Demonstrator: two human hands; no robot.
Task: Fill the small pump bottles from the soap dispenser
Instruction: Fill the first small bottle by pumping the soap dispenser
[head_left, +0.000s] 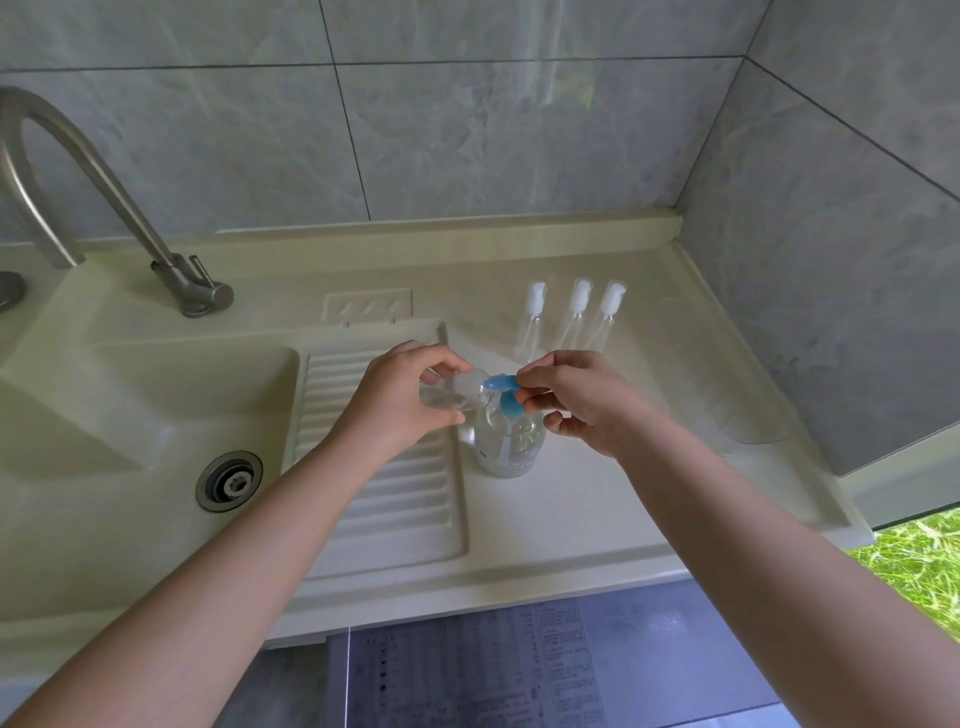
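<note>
The sink (130, 415) is on the left, with a ribbed board (384, 493) next to it and the counter (597, 509) on the right. These are hard and do not move, so they make a safe place to set things down.

The dispenser (509, 447) stands on the counter, right beside the board. It is a clear, round bottle with a blue pump (501, 384) on top. It looks part full, so it is likely the heaviest thing here and should stay put when pushed from above. Its sides are smooth and may be slippery if soap gets on them. The pump top is the best place to press.

The left hand (410, 400) curls its fingers and thumb around a small clear bottle (452, 395), tipped on its side with its mouth at the blue spout. The bottle seems light and thin, so a soft hold around its middle is best. A hard squeeze could dent it or make it slip away.

The right hand (582, 400) pinches the back of the blue pump with its fingertips.

Three pump tops (576, 306) with long thin tubes lie in a row near the back of the counter, well apart from the hands. They look very light and bendy. Each one is best picked up by its white head.
</note>
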